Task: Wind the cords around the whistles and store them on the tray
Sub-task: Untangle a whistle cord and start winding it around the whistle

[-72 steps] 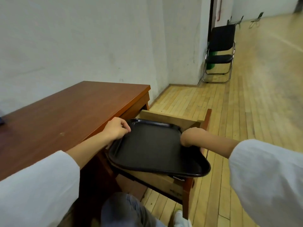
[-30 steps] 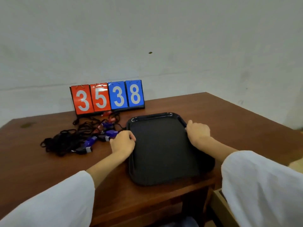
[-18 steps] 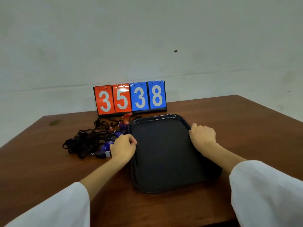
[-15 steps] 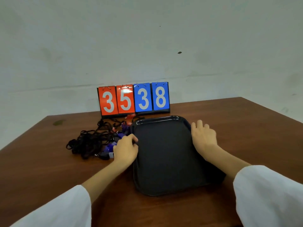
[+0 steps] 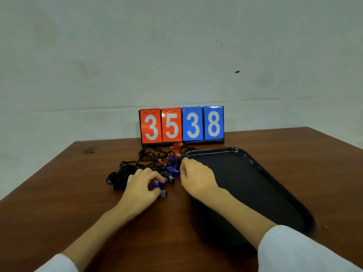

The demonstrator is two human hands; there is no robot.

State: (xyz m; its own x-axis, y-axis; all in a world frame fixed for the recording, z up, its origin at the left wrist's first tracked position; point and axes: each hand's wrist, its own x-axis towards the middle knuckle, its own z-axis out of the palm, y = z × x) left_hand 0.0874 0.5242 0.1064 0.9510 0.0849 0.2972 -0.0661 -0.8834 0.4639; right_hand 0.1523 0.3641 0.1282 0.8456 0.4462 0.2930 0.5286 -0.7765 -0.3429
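Whistles (image 5: pixel 171 170), blue and red, lie tangled in black cords (image 5: pixel 125 171) on the brown wooden table (image 5: pixel 59 203), just left of the black tray (image 5: pixel 255 183). The left hand (image 5: pixel 140 187) pinches one blue whistle (image 5: pixel 158 185). The right hand (image 5: pixel 196 178) curls at the pile; whether it holds anything, I cannot tell. A 3538 scoreboard (image 5: pixel 181 124) stands against the pale wall (image 5: pixel 176 46).

- We saw a black tray (image 5: pixel 255 183) on a reddish-brown worktop (image 5: pixel 59 203).
- The scoreboard (image 5: pixel 181 124) showed white digits: 3 and 5 on orange-red cards, 3 and 8 on blue cards.
- The cords (image 5: pixel 125 173) were black.
- We noted a blue whistle (image 5: pixel 157 185) and a red whistle (image 5: pixel 176 145).
- Our sleeves (image 5: pixel 298 252) were white.
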